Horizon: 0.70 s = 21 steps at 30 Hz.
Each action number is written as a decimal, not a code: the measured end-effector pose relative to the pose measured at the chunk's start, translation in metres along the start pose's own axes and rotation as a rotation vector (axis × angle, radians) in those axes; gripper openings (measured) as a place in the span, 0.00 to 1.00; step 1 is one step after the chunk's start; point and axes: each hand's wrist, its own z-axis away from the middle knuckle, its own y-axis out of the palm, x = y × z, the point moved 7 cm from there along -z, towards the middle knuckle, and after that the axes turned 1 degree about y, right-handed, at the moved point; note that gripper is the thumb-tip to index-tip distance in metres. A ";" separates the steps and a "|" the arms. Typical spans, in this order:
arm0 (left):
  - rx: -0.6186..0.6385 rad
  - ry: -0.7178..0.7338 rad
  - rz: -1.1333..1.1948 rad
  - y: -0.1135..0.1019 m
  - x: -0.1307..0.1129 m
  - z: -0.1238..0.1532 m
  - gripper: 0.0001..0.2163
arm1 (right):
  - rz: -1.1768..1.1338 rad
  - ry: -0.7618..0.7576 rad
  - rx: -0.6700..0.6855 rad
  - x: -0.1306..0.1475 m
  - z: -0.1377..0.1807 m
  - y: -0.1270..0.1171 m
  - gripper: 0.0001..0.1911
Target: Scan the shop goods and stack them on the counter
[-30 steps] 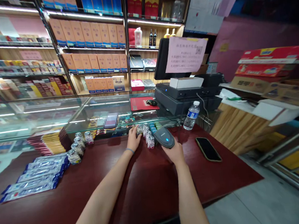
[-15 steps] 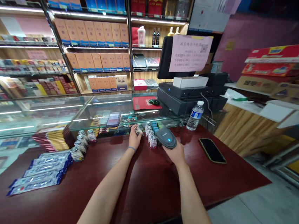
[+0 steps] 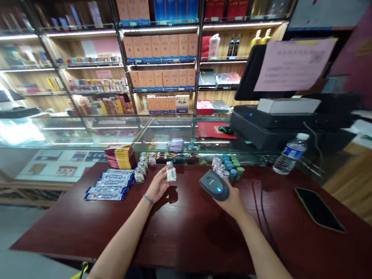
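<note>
In my left hand [image 3: 159, 186] is a small clear bottle [image 3: 171, 172] with a silvery cap, lifted a little above the dark red table. My right hand [image 3: 229, 199] grips a dark barcode scanner [image 3: 214, 186] with a blue light on top; its head points toward the bottle, a short gap apart. Just beyond the scanner stands a cluster of similar small bottles [image 3: 217, 162], with blue and green containers [image 3: 233, 166] beside them. Left of my left hand, more small capped bottles [image 3: 140, 174] stand in a group. The scanner's handle is hidden by my fingers.
Blue-and-white packets [image 3: 109, 185] lie at the left before a stack of maroon-and-yellow packs [image 3: 120, 157]. A water bottle [image 3: 291, 153] and a phone [image 3: 319, 209] are at the right. Behind runs a glass counter [image 3: 158, 129] with a monitor [image 3: 252, 71].
My left hand has drawn the small bottle left and up, away from the cluster. The scanner has turned toward it. The view has swung left.
</note>
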 end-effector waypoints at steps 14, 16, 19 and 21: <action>-0.096 -0.033 0.260 -0.038 -0.006 0.002 0.19 | 0.192 -0.290 0.344 0.035 0.016 0.052 0.37; -0.099 -0.035 0.270 -0.038 -0.005 0.000 0.18 | 0.175 -0.306 0.361 0.040 0.016 0.052 0.33; -0.098 -0.033 0.276 -0.037 -0.004 -0.005 0.16 | 0.160 -0.322 0.367 0.044 0.015 0.051 0.24; -0.109 -0.033 0.283 -0.038 -0.003 -0.006 0.16 | 0.162 -0.317 0.356 0.044 0.014 0.049 0.20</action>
